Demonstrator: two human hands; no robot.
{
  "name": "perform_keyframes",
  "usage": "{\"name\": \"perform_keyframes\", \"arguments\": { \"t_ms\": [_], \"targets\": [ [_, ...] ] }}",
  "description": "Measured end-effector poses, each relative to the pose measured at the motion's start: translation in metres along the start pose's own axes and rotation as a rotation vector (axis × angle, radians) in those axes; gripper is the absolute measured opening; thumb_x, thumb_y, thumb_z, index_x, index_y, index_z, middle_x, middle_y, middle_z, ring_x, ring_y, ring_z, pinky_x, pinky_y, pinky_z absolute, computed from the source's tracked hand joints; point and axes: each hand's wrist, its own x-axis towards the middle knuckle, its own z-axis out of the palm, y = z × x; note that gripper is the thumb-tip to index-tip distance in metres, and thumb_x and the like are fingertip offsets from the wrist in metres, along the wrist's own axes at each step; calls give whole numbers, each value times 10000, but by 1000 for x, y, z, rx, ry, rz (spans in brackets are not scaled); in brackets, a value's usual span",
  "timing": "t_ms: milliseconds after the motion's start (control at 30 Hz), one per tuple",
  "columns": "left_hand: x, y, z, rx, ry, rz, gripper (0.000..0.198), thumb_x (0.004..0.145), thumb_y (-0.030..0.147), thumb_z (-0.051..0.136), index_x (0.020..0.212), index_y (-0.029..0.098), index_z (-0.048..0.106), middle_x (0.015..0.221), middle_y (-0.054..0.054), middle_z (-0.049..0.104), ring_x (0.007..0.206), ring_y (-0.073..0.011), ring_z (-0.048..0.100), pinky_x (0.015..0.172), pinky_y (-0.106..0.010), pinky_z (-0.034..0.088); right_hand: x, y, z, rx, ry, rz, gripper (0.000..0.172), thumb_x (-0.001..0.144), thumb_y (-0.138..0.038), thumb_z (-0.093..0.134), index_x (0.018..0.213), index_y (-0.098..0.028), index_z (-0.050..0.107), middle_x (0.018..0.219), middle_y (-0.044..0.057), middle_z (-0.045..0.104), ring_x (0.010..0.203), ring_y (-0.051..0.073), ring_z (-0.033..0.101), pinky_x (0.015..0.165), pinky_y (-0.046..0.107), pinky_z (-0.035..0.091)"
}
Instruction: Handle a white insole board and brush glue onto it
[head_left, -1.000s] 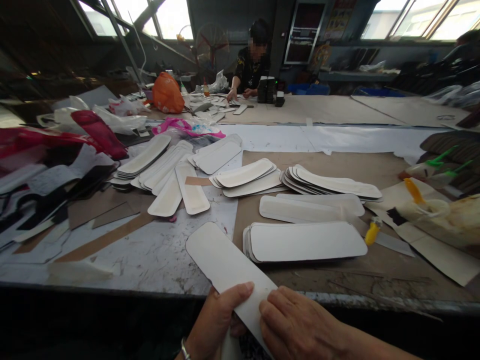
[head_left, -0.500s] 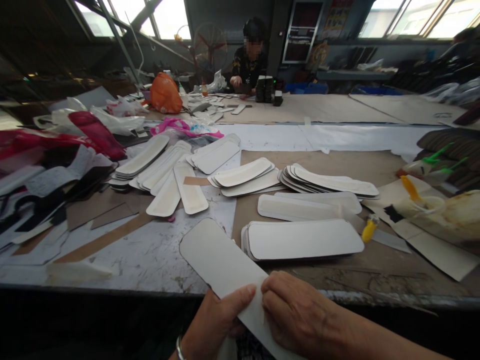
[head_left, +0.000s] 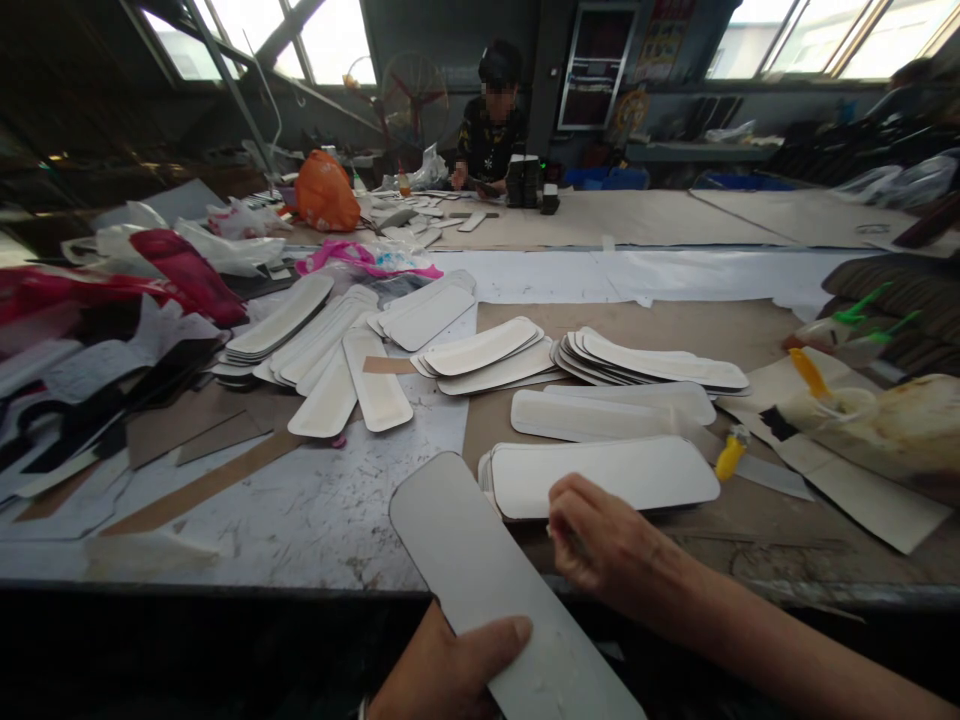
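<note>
At the near table edge, low in view: left hand [head_left: 450,665], thumb laid across a long white insole board [head_left: 495,580], fingers underneath, grasping it at its near half; far rounded end tilted up over the table [head_left: 315,510]. Just right of that, right hand [head_left: 600,545], fingers loosely curled, off the held board, hovering at the near edge of a flat stack of white insole boards [head_left: 607,475]; whether touching the stack, cannot tell. Beside the stack, to the right, a yellow-handled knife [head_left: 731,452]. Behind it, single boards [head_left: 611,412] laid flat on brown cardboard [head_left: 675,330], then fanned piles [head_left: 652,362] and more piles [head_left: 337,330] toward the left. Further left, red plastic bags [head_left: 187,270] and dark scraps. At the far end of the table, an orange bag [head_left: 324,190] and a seated person [head_left: 491,130] at work.
</note>
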Motion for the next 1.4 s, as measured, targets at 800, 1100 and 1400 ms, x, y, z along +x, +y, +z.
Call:
{"name": "perform_keyframes", "arguments": {
  "t_ms": [800, 1100, 1400],
  "targets": [
    [5, -2, 7, -149, 120, 106, 403, 648, 386, 715, 537, 157, 403, 463, 48, 351, 424, -51, 290, 415, -202, 180, -27, -46, 20, -287, 76, -106, 356, 885, -29, 256, 814, -101, 598, 659, 87, 558, 608, 196, 473, 557, 297, 404],
    [2, 1, 16, -92, 196, 145, 444, 560, 456, 773, 603, 145, 460, 480, 45, 392, 425, -56, 325, 399, -189, 213, -22, -41, 29, -446, 101, -65, 245, 780, -24, 355, 651, -169, 504, 591, 41, 490, 540, 194, 434, 499, 308, 336],
    [2, 1, 8, -170, 225, 104, 397, 575, 398, 789, 618, 123, 506, 453, 51, 383, 398, -37, 299, 376, -163, 189, -27, -22, -20, -154, 42, 329, 129, 782, -124, 346, 690, -213, 363, 609, -18, 444, 523, 138, 439, 481, 253, 323]
  ]
}}
